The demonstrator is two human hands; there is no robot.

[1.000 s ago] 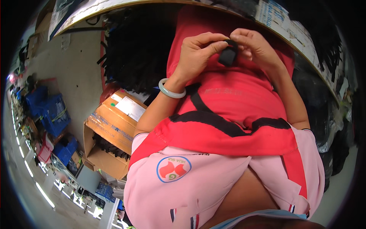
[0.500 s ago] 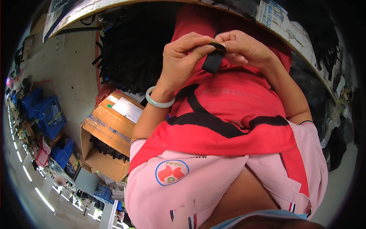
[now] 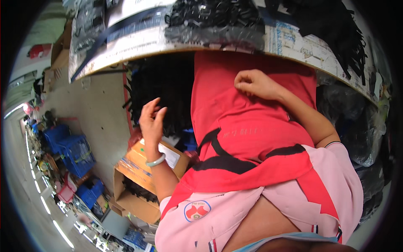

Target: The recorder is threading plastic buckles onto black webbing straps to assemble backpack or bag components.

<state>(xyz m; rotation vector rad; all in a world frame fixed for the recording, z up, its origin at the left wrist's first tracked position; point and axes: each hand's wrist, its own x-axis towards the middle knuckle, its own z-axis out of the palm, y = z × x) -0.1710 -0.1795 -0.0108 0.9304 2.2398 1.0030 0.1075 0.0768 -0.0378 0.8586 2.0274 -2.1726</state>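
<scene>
My left hand (image 3: pixel 152 121), with a pale bangle (image 3: pixel 156 160) on its wrist, is out to the left of my lap. Its fingers and thumb are apart, and nothing shows in it. Behind and beside it lies a dark heap of black strips (image 3: pixel 168 86) under the table. Over the red apron (image 3: pixel 235 113) on my lap, my right hand (image 3: pixel 255 85) is closed with curled fingers; whether anything is inside them is hidden. The black strap piece cannot be seen in either hand.
The white-topped table (image 3: pixel 138 47) curves across in front, with a clear bag of small black parts (image 3: pixel 214 19) and black strips (image 3: pixel 336 33) on it. An open cardboard box (image 3: pixel 136 168) stands at my left. Farther left are blue crates (image 3: pixel 75 155). Dark plastic bags (image 3: pixel 357 126) are at right.
My hands have come apart. The left has swung left and nearer, opened and without the black strap piece; the right has stayed over the apron. More of the tabletop shows.
</scene>
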